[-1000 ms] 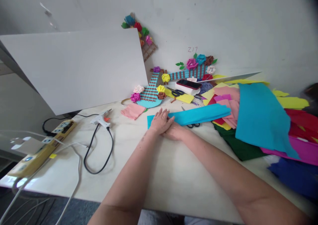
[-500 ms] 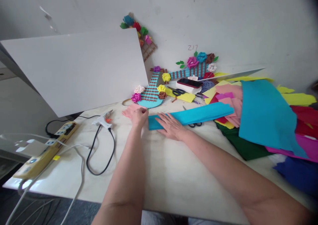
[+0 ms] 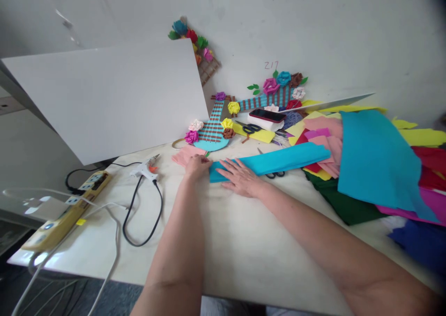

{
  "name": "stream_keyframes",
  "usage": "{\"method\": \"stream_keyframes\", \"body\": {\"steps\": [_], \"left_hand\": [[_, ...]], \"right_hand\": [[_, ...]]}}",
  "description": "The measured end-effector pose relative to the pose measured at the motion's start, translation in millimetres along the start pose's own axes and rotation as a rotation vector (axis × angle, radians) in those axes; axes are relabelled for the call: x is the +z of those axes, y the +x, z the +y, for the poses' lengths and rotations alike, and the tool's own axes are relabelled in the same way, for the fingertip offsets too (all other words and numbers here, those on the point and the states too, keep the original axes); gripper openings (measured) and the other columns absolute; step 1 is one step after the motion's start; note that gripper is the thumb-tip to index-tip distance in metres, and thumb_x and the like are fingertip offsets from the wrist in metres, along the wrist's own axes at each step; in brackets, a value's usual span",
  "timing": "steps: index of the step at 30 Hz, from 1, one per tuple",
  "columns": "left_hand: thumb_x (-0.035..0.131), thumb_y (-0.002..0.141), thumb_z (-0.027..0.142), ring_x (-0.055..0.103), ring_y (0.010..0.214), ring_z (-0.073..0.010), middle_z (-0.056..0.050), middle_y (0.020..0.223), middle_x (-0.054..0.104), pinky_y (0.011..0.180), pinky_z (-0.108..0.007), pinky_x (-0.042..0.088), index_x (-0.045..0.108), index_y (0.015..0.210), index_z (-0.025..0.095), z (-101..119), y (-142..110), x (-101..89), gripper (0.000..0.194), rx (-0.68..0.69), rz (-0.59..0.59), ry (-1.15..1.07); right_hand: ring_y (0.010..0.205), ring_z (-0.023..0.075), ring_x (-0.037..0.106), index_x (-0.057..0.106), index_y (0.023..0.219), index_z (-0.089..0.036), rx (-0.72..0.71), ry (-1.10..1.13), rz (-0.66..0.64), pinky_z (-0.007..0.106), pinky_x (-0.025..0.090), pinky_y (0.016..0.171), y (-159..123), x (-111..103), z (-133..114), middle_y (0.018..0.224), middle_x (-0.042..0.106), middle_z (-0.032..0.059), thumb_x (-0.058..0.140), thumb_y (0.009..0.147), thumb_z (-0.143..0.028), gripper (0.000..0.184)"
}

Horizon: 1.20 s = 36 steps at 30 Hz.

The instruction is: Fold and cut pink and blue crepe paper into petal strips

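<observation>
A long folded strip of bright blue crepe paper lies across the table. My right hand presses flat on its left part, fingers spread. At the strip's left end, my left hand has its fingers drawn together on the paper's edge; the fingertips are partly hidden. Just behind my left hand lies a piece of salmon-pink paper. Black-handled scissors stick out from under the strip.
A white glue gun and a yellow power strip with cables are at left. Behind stand a white board and a flower-decorated paper guitar. Coloured paper is heaped at right, with a phone farther back.
My left hand has lowered slightly and its fingers have come onto the strip's left edge. My right hand stays flat on the paper. The view has shifted a little.
</observation>
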<state>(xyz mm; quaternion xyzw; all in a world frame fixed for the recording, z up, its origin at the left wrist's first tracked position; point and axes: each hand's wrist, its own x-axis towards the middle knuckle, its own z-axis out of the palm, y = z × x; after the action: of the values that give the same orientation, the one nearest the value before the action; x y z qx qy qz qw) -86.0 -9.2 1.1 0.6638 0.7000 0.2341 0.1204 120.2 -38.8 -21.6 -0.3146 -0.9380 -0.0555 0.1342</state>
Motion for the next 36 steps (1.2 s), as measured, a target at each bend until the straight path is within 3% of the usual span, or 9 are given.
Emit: {"method": "stream_keyframes", "body": {"steps": [13, 18, 24, 30, 36], "left_hand": [[0.051, 0.072, 0.027, 0.059, 0.076, -0.0172, -0.006, 0.077, 0.066, 0.066, -0.024, 0.043, 0.065, 0.074, 0.015, 3.4, -4.0, -2.4, 0.019, 0.034, -0.039, -0.011], [0.048, 0.077, 0.034, 0.060, 0.082, -0.0201, -0.009, 0.092, 0.065, 0.070, -0.026, 0.043, 0.066, 0.080, 0.016, 3.2, -0.7, 0.2, 0.025, 0.004, 0.010, 0.021], [0.044, 0.079, 0.030, 0.058, 0.092, -0.0217, -0.011, 0.103, 0.062, 0.076, -0.027, 0.042, 0.066, 0.085, 0.016, 6.5, -1.2, -0.3, 0.027, 0.001, -0.012, 0.091], [0.053, 0.074, 0.035, 0.058, 0.087, -0.0197, -0.009, 0.096, 0.063, 0.075, -0.026, 0.042, 0.066, 0.076, 0.017, 5.0, -1.5, 0.3, 0.022, 0.016, -0.009, 0.071], [0.054, 0.071, 0.027, 0.059, 0.077, -0.0175, -0.007, 0.083, 0.065, 0.068, -0.025, 0.043, 0.065, 0.069, 0.016, 8.2, -4.2, -2.6, 0.016, 0.046, -0.026, 0.047]], "right_hand": [[0.136, 0.0279, 0.014, 0.037, 0.137, -0.022, 0.010, 0.025, -0.013, 0.049, 0.012, 0.108, 0.4, -0.5, -0.1, 0.148, 0.022, 0.0091, 0.030, 0.089, -0.052, 0.056], [0.135, 0.0295, 0.016, 0.038, 0.136, -0.023, 0.013, 0.033, -0.022, 0.049, 0.014, 0.108, 0.1, -0.3, -0.3, 0.148, 0.023, 0.0096, 0.029, 0.089, -0.052, 0.056], [0.135, 0.0294, 0.018, 0.038, 0.136, -0.022, 0.014, 0.030, -0.024, 0.050, 0.014, 0.107, 0.5, 0.8, -0.2, 0.147, 0.025, 0.0105, 0.030, 0.090, -0.051, 0.055], [0.135, 0.0276, 0.018, 0.038, 0.136, -0.022, 0.011, 0.033, -0.020, 0.049, 0.013, 0.108, 0.1, -0.6, -1.3, 0.147, 0.024, 0.0098, 0.031, 0.090, -0.051, 0.055], [0.135, 0.0276, 0.018, 0.038, 0.136, -0.023, 0.015, 0.037, -0.015, 0.048, 0.013, 0.108, -0.9, -1.6, -1.9, 0.147, 0.024, 0.0084, 0.032, 0.090, -0.050, 0.054]]}}
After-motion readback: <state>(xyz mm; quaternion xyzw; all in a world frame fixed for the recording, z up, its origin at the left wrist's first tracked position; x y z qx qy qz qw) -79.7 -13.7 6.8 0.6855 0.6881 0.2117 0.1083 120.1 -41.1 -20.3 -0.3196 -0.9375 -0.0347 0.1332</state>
